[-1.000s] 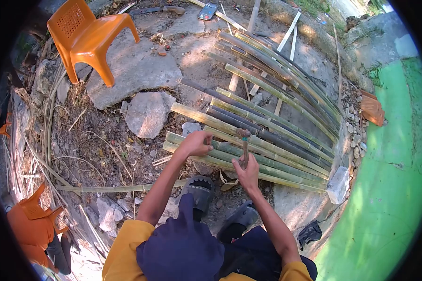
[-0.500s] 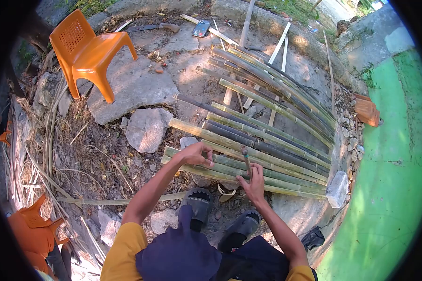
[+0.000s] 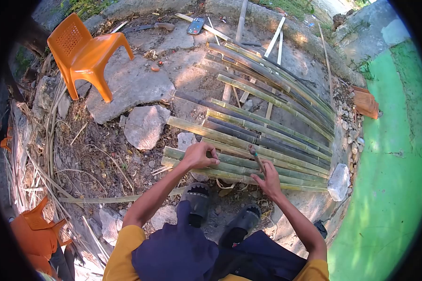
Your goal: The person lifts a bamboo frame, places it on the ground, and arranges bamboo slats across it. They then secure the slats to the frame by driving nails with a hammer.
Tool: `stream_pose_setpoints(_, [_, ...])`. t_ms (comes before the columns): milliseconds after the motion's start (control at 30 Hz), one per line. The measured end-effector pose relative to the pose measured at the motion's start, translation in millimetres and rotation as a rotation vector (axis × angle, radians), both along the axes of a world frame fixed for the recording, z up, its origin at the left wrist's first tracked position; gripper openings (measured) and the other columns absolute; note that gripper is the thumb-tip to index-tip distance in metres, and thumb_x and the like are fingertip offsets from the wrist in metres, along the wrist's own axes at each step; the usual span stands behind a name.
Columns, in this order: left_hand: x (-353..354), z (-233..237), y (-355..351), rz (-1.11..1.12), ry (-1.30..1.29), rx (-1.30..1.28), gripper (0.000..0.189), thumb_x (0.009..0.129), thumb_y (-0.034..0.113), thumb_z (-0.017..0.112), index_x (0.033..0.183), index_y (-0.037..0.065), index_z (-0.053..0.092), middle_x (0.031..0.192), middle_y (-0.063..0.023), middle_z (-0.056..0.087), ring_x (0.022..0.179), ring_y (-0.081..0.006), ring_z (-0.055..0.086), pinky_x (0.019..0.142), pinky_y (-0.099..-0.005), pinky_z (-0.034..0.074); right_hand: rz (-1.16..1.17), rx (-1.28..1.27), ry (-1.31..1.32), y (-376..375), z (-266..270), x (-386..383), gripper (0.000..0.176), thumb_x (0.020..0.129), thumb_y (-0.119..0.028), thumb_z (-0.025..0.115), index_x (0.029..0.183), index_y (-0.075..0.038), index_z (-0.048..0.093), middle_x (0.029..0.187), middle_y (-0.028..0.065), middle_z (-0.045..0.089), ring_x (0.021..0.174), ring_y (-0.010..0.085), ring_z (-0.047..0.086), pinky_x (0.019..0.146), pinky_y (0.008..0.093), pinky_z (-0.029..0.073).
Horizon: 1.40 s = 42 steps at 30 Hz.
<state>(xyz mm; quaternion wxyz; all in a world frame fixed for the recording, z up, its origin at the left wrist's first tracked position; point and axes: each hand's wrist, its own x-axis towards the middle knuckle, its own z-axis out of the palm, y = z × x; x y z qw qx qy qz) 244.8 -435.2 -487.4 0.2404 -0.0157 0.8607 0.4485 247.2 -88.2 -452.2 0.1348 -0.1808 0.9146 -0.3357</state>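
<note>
Split bamboo strips (image 3: 286, 150) lie side by side on the ground in front of me, fanned toward the right. My left hand (image 3: 200, 156) is over the left part of the nearest strips, thumb and fingertips pinched together; anything between them is too small to make out. My right hand (image 3: 269, 180) grips a hammer-like tool (image 3: 257, 157), its head pointing up and left above the strips. A pale stone (image 3: 338, 182) sits at the right ends of the strips.
An orange chair (image 3: 86, 54) stands at the upper left. A large knife (image 3: 150, 27) and a phone (image 3: 196, 25) lie at the top. Flat rocks (image 3: 146, 126) are left of the bamboo. A person in orange (image 3: 33, 234) is at the lower left. Green ground (image 3: 384, 187) borders the right.
My right hand has moved slightly right, and the tool leans further left. My left hand has shifted slightly right. Thin pale sticks now show beside the left ends of the nearest strips.
</note>
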Motion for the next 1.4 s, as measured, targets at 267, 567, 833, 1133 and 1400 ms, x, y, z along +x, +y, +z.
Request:
stream_pose_setpoints(267, [7.1,-28.3,-3.4,-0.013,-0.005,-0.003,0.031,0.073,0.039,0.09,0.084,0.013,0.078,0.093,-0.0047,0.078,0.095,-0.026,0.073,0.086,-0.0382,0.054,-0.006,0.04,0.023,6.5,-13.8,8.8,0.038,0.085,-0.02,0.083,0.107,-0.001,0.06,0.126,0.0139,0.059,0.102,0.0371,0.064,0.081,0.0454,0.052])
stream_pose_setpoints(567, [3.4,-29.0,-12.3,-0.051,0.007,0.15,0.024,0.076,0.027,0.089,0.085,0.009,0.076,0.092,-0.0079,0.078,0.096,-0.0285,0.073,0.09,-0.0402,0.053,-0.025,-0.05,0.087,-6.8,-23.9,18.8,0.027,0.093,-0.018,0.075,0.098,0.001,0.057,0.118,0.0163,0.057,0.094,0.0361,0.062,0.076,0.0436,0.05])
stream_pose_setpoints(833, [28.7,-17.1,-2.0,0.033,0.264,0.016,0.025,0.074,0.025,0.088,0.084,0.009,0.072,0.095,-0.0118,0.068,0.1,-0.0354,0.066,0.088,-0.0462,0.051,-0.125,-0.151,-0.193,-63.3,1.0,36.9,0.022,0.106,-0.022,0.056,0.107,-0.001,0.054,0.071,0.0195,0.053,0.067,0.0388,0.057,0.062,0.0475,0.042])
stream_pose_setpoints(1133, [26.0,-26.5,-5.4,0.033,0.184,0.004,0.027,0.075,0.028,0.087,0.084,0.009,0.071,0.095,-0.0133,0.068,0.101,-0.036,0.065,0.088,-0.0451,0.051,-0.105,-0.152,-0.201,-93.3,-24.0,56.2,0.021,0.109,-0.023,0.05,0.108,-0.002,0.05,0.072,0.0295,0.059,0.072,0.054,0.06,0.061,0.0581,0.041])
stream_pose_setpoints(1400, [28.1,-34.3,-10.5,-0.006,0.249,0.069,0.029,0.077,0.029,0.087,0.088,0.01,0.069,0.091,-0.0129,0.066,0.097,-0.0351,0.064,0.085,-0.0457,0.05,-0.131,-0.093,-0.175,-102.7,-16.4,61.5,0.021,0.11,-0.023,0.048,0.107,-0.003,0.048,0.07,0.0308,0.058,0.072,0.0555,0.059,0.06,0.0607,0.039])
